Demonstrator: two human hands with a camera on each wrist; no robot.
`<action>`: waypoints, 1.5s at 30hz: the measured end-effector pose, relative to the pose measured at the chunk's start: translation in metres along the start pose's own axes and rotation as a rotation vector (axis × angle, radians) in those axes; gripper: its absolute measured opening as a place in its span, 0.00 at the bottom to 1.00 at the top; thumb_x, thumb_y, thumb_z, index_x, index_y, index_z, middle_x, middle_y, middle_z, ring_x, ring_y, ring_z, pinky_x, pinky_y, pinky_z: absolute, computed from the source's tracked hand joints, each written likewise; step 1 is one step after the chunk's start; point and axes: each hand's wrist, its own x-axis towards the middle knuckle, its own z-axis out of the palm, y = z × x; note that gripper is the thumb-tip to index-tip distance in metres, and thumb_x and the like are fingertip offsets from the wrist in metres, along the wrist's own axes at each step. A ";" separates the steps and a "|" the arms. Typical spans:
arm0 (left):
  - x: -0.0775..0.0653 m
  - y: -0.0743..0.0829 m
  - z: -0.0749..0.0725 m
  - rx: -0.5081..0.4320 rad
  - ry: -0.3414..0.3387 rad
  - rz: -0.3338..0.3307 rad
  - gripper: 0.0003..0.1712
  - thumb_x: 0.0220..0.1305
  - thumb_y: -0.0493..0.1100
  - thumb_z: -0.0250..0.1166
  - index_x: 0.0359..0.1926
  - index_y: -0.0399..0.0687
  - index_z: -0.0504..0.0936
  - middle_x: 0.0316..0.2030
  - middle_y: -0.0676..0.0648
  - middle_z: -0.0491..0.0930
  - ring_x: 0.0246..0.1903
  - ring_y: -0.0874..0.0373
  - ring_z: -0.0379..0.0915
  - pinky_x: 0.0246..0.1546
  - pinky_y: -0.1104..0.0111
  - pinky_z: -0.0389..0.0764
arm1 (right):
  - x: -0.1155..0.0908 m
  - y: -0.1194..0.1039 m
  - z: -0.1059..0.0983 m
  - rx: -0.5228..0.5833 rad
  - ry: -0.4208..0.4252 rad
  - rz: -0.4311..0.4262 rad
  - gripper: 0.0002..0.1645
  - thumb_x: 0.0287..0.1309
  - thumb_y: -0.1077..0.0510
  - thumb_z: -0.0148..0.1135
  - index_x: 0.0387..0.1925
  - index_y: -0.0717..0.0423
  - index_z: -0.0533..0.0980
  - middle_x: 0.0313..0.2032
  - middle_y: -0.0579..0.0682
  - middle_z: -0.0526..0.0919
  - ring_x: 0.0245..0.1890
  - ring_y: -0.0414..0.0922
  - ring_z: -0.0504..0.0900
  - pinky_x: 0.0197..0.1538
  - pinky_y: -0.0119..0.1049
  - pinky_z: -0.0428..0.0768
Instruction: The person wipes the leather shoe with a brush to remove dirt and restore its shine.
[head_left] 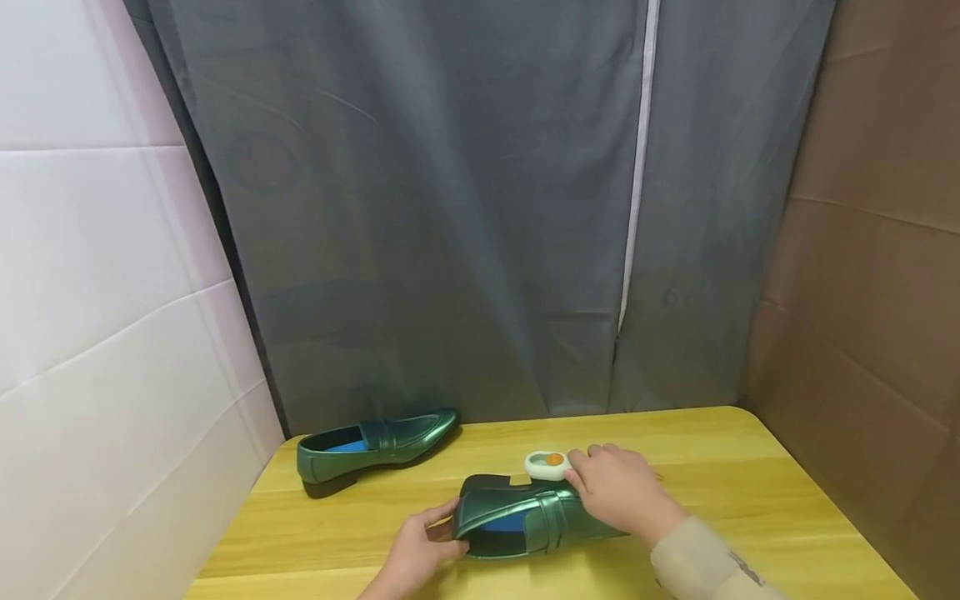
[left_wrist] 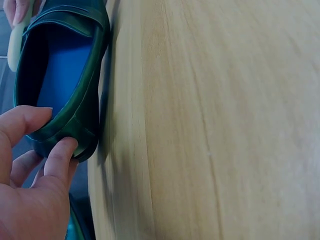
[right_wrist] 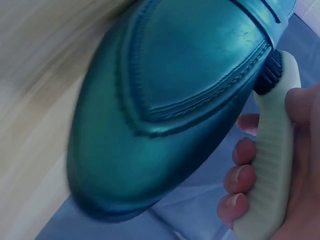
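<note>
A metallic green loafer (head_left: pixel 555 521) with a blue insole is held tilted above the table, sole edge turned away from me. My left hand (head_left: pixel 416 546) pinches its heel, thumb inside the opening and fingers outside, as the left wrist view shows. In my right hand (head_left: pixel 622 492) is a pale green shoe brush (head_left: pixel 542 472), fingers curled round its ribbed handle. Its dark bristles (right_wrist: pixel 270 75) meet the loafer's far side, near the strap, in the right wrist view. The matching loafer (head_left: pixel 390 446) stands upright at the back left, apart from both hands.
The yellow wood-grain table (head_left: pixel 712 467) has rounded corners. A grey curtain (head_left: pixel 450 208) hangs behind it, with a white panel (head_left: pixel 112 333) on the left and a brown one (head_left: pixel 870 292) on the right.
</note>
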 end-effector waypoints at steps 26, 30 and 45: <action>-0.002 0.000 0.002 0.032 0.030 0.003 0.41 0.52 0.31 0.74 0.68 0.29 0.70 0.68 0.26 0.67 0.62 0.36 0.74 0.46 0.68 0.86 | 0.036 -0.062 0.008 -0.013 -0.060 -0.112 0.19 0.73 0.41 0.53 0.46 0.49 0.81 0.31 0.47 0.83 0.30 0.46 0.81 0.32 0.44 0.82; -0.001 0.002 0.001 0.063 0.028 0.016 0.39 0.53 0.32 0.74 0.66 0.27 0.72 0.66 0.24 0.69 0.60 0.33 0.75 0.48 0.64 0.86 | 0.038 -0.077 0.009 -0.023 -0.074 -0.151 0.21 0.73 0.39 0.52 0.50 0.47 0.81 0.31 0.45 0.82 0.30 0.44 0.79 0.32 0.40 0.81; -0.002 0.005 0.003 0.046 0.044 -0.009 0.39 0.53 0.31 0.73 0.67 0.28 0.71 0.65 0.25 0.70 0.61 0.34 0.75 0.48 0.63 0.86 | 0.027 -0.077 0.000 -0.049 -0.050 -0.173 0.20 0.71 0.38 0.55 0.49 0.45 0.82 0.29 0.43 0.78 0.27 0.40 0.72 0.28 0.35 0.76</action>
